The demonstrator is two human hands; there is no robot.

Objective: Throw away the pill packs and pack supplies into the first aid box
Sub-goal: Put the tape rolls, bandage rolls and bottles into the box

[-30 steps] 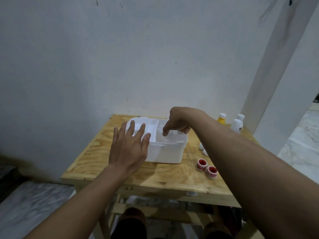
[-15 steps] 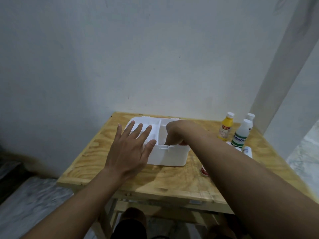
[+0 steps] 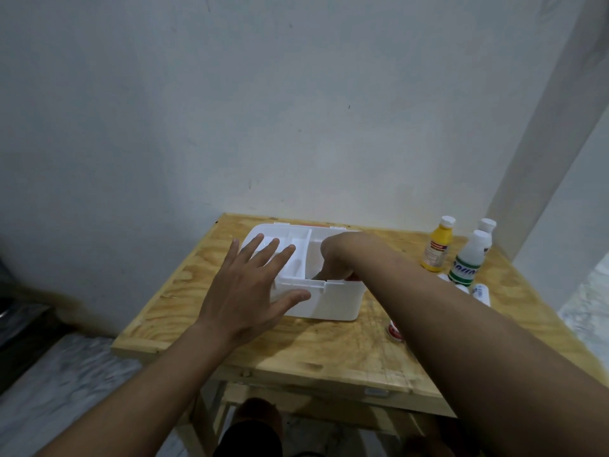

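Note:
The white first aid box (image 3: pixel 333 300) stands open on the wooden table (image 3: pixel 329 344), with dividers visible inside. My left hand (image 3: pixel 250 288) rests flat with spread fingers against the box's near left corner. My right hand (image 3: pixel 339 258) reaches down into the box's right compartment; its fingers are hidden inside, so what it holds cannot be seen. A yellow bottle (image 3: pixel 438 245) and two white bottles (image 3: pixel 469 258) stand at the table's right. A small white tube (image 3: pixel 481 293) lies near them. A red-capped jar (image 3: pixel 394 331) peeks out beside my right forearm.
A plain wall rises right behind the table. A white pillar (image 3: pixel 553 127) stands at the right. The table's front edge is close to my legs, and tiled floor (image 3: pixel 66 374) lies to the left.
My right hand has dipped deeper into the box. My left hand has settled against the box's corner. The view has shifted left, bringing the bottles fully into sight.

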